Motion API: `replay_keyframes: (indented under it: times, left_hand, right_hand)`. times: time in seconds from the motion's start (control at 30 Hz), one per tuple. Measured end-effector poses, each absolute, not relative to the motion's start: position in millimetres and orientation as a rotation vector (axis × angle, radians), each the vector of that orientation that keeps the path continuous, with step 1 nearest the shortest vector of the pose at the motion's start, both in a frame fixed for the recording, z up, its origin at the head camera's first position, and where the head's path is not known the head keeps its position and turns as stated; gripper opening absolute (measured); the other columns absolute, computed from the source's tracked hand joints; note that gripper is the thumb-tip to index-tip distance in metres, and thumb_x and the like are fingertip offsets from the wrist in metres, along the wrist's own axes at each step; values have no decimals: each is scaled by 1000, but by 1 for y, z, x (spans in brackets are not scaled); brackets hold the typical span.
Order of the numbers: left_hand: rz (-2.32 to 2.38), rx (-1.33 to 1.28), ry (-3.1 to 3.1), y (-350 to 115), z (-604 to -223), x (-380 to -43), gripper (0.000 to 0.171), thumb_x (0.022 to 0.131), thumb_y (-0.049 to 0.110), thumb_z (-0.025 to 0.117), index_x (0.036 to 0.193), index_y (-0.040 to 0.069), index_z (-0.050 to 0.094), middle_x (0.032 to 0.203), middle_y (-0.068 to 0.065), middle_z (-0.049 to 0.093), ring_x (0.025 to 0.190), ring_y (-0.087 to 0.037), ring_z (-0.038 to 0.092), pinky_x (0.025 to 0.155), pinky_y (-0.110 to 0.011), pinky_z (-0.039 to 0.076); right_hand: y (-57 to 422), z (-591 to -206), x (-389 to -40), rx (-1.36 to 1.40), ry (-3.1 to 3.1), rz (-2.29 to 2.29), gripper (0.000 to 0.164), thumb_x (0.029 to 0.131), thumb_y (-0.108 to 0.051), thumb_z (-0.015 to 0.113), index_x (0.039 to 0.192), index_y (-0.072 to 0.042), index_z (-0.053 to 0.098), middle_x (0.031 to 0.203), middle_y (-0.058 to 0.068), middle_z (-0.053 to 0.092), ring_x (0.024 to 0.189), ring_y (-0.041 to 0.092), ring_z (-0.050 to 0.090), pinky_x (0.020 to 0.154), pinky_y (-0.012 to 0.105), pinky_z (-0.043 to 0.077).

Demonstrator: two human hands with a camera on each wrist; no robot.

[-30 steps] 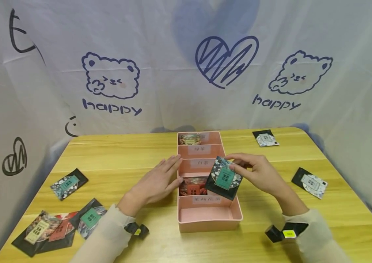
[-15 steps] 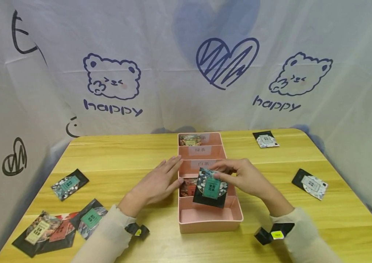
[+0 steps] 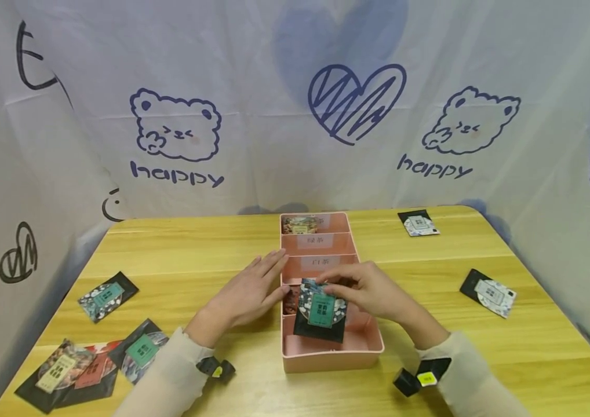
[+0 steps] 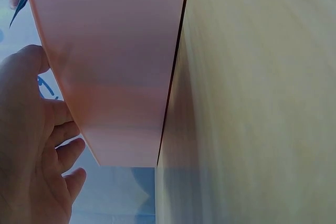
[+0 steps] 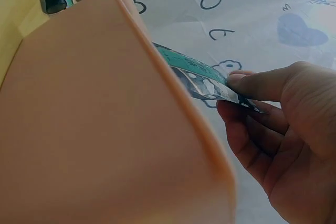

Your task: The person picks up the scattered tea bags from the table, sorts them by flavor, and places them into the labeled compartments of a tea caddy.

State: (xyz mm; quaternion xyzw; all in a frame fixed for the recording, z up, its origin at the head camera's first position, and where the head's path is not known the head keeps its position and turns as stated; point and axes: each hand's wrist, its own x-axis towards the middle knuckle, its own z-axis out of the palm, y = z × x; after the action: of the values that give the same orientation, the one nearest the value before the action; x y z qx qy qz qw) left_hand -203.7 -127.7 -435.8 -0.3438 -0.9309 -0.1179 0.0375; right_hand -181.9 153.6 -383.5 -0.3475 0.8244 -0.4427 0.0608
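Between thumb and fingers, my right hand (image 3: 365,289) pinches the upper edge of a black tea packet (image 3: 321,313) with a green label. The packet hangs tilted over the front compartments of a pink divided box (image 3: 332,362), its lower part over the nearest one. In the right wrist view the packet (image 5: 202,77) shows beyond the box wall (image 5: 115,114). My left hand (image 3: 245,292) rests its fingertips on the box's left rim, fingers fairly straight, as the left wrist view also shows. A red-labelled packet (image 3: 290,301) in the second compartment from the front is partly hidden behind the held one.
A packet with a yellowish label (image 3: 300,225) sits in the rear compartment. On the table's left lie several packets, among them a green-labelled one (image 3: 109,296) and a cream-labelled one (image 3: 57,373). Two white-labelled packets, one far (image 3: 419,223) and one nearer (image 3: 489,293), lie on the right.
My right hand has carried the green-labelled tea packet left and toward the front of the box, lowering it over the compartments. The left hand has stayed at the rim.
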Motion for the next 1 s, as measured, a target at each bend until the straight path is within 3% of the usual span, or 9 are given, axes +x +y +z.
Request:
replay_keyframes:
  times: [0.1,0.2,0.53,0.83,1.0]
  left_hand:
    - [-363,-1054,-2855,-128,-436,-204,70,105,52,25,155,4,22,161,-12,18,148,-25,16,120,-42,13]
    - [-367,-1052,-2856,-128,-437,-204,71,104,53,24,155,4,22,161,-11,17,148,-25,15,120,-43,14]
    - [-345,-1050,-2862,-128,-437,-203,70,104,53,25,156,5,20,162,-10,16,147,-28,18,120,-43,15]
    - [-348,-1045,-2845,-128,-439,-203,68,105,49,28,155,4,23,161,-11,19,147,-26,17,120,-41,13]
    - [-361,-1051,-2831,-128,-439,-203,68,105,49,28,155,3,24,161,-11,19,147,-25,17,120,-43,16]
  right_hand:
    - [150,-385,-182,-1051,2495,-1324,21,95,-19,65,115,-14,73,104,-2,73,80,12,64,70,29,58]
    - [148,-387,-181,-1036,2504,-1296,22,96,-21,64,116,-16,73,107,-2,72,82,11,64,73,29,58]
    - [143,-394,-183,-1097,2449,-1247,27,90,-19,73,116,-17,73,108,-3,71,77,10,62,68,30,58]
    - [137,-397,-182,-1317,2546,-1041,30,90,-17,73,119,-16,71,110,-3,71,88,5,61,77,25,55]
    - [133,-400,-180,-1326,2572,-947,30,90,-21,72,120,-19,70,109,-4,70,85,4,60,74,28,56]
